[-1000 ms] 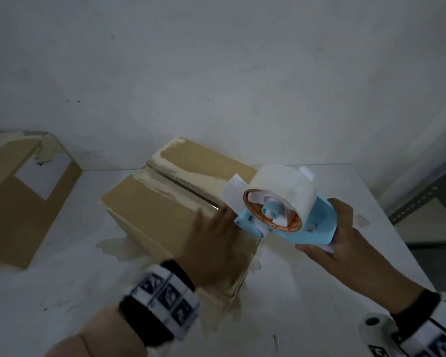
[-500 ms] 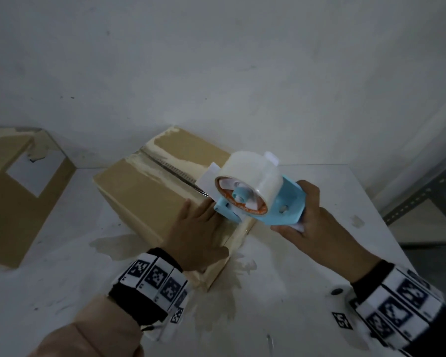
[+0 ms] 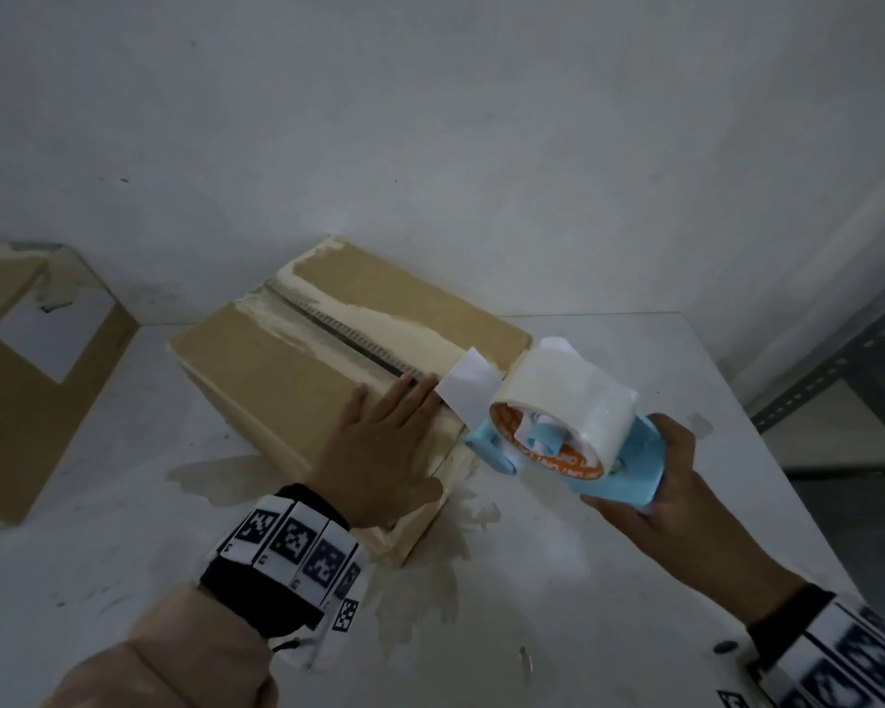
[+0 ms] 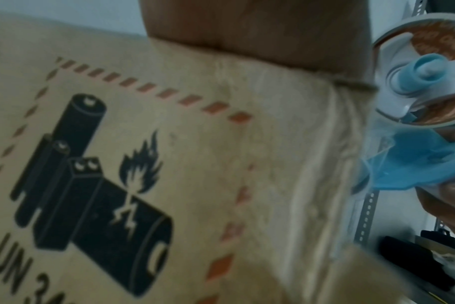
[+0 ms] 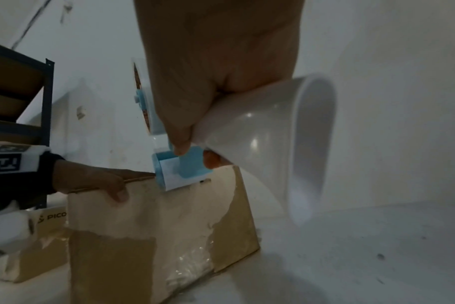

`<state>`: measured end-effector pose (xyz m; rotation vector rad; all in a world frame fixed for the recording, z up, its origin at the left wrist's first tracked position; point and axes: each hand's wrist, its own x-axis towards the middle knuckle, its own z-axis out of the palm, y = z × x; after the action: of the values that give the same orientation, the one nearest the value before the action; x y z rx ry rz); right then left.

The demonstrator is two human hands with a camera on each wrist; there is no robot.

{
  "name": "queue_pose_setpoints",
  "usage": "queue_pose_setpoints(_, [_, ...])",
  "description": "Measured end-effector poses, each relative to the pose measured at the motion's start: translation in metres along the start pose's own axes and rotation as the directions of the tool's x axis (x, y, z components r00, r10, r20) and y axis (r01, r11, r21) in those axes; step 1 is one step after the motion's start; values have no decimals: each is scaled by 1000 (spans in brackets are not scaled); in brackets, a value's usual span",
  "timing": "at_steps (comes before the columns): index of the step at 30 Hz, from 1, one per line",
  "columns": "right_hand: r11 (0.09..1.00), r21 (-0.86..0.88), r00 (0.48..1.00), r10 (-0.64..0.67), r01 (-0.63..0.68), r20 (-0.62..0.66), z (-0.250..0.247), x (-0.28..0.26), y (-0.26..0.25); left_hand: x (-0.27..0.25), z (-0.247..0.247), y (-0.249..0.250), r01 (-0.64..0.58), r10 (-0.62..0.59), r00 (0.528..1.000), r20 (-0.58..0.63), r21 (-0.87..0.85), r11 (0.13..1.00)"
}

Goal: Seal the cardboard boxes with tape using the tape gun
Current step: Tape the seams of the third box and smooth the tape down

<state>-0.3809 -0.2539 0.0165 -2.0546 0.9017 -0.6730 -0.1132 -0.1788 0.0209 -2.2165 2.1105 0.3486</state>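
Box: cardboard box (image 3: 297,370) at bench (image 3: 609,580) far edge; battery-fire mark, "UN 3…" cut off.
Left grip (image 3: 384,447): flat, fingers spread on box top.
Right grip (image 3: 655,498): wrapped round blue tape gun (image 3: 599,462) at box's near-right corner.
Hidden: core print unreadable.
Second box (image 3: 26,380): "PICO".

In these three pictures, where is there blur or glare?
Head view: dim, right wrist band smeared. Left wrist view: battery label on the cardboard box soft, tape gun blurred. Right wrist view: glare spots on the tape roll.
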Motion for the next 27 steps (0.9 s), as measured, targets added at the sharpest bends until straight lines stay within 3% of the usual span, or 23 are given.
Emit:
queue_pose_setpoints(7, [1000,20,1000,14,-14,0,-1,-4,0,0,0,0,3,-3,1000,13,-6,1000])
queue_pose_setpoints(12, [995,-98,1000,-18,19,18,-1,-3,10,-1,0,-2,-9,9,1000,8,22,1000])
queue_pose_setpoints(17, [933,-326,987,-160,153,6,1,-8,-5,0,1,-2,-9,9,1000,-3,7,1000])
queue_pose_setpoints(27, [919,-364,989,-143,151,48,9,-14,-9,1,5,-6,-32,32,999,-6,16,999])
